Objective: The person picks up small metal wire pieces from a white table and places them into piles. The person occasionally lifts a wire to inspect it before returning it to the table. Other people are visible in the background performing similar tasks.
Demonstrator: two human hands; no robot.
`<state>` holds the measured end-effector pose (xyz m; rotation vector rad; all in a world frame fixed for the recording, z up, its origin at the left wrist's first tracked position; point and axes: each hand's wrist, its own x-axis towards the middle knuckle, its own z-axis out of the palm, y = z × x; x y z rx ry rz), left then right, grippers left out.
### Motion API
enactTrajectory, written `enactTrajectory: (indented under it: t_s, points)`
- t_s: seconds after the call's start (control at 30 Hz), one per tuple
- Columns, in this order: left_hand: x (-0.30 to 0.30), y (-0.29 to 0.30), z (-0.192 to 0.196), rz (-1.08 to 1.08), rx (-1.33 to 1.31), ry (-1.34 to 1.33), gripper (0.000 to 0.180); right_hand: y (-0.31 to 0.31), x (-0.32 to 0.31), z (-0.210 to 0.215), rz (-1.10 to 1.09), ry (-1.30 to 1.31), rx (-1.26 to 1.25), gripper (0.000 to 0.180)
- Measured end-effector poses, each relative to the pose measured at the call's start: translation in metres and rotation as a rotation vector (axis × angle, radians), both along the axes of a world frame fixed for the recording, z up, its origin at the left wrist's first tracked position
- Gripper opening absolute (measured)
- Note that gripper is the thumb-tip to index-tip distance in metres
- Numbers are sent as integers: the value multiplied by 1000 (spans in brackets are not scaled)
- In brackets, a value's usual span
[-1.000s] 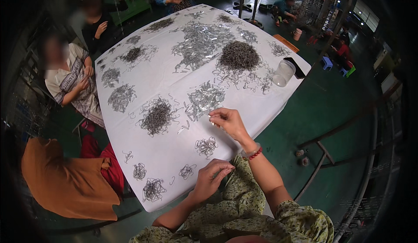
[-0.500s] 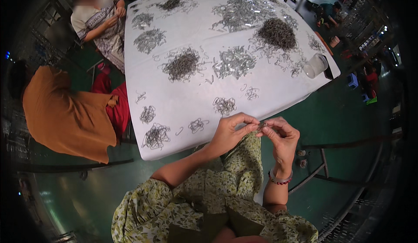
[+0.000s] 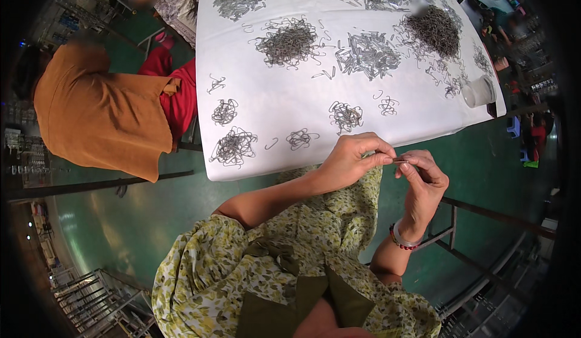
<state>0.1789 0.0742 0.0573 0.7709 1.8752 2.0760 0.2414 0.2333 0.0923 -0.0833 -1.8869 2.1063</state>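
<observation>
My left hand (image 3: 353, 157) and my right hand (image 3: 425, 177) meet in front of my chest, just off the near edge of the white table (image 3: 272, 59). Both pinch the same small thin metal piece (image 3: 400, 160) between thumb and fingers. A red bead bracelet sits on my right wrist. The nearest wire clusters on the table are a small tangle (image 3: 301, 138) and another tangle (image 3: 345, 116), both beyond my left hand.
Several piles of bent metal wire parts cover the table, with a dark heap (image 3: 437, 29) at far right and a clear plastic cup (image 3: 479, 91) near the right corner. A person in an orange top (image 3: 103, 111) sits at the table's left side. Green floor surrounds it.
My right hand left the wire pile on the table and came back to my left hand at my chest. Both now pinch one small piece. The view tilted down toward my lap.
</observation>
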Motion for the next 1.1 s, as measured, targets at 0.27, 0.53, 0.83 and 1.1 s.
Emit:
enactTrajectory:
  t_s: [0.27, 0.53, 0.83, 1.1]
  points:
    - [-15, -25, -16, 97, -117, 161, 21, -12, -5, 3, -47, -67, 133, 15]
    - [-163, -123, -64, 582, -979, 607, 10, -20, -4, 5, -80, -140, -5, 17]
    - [-180, -134, -63, 487, -1112, 690, 9, -20, 0, 2, -86, -139, 15, 17]
    - [-103, -86, 0, 293, -522, 145, 14, -23, 8, -4, -88, -134, 107, 19]
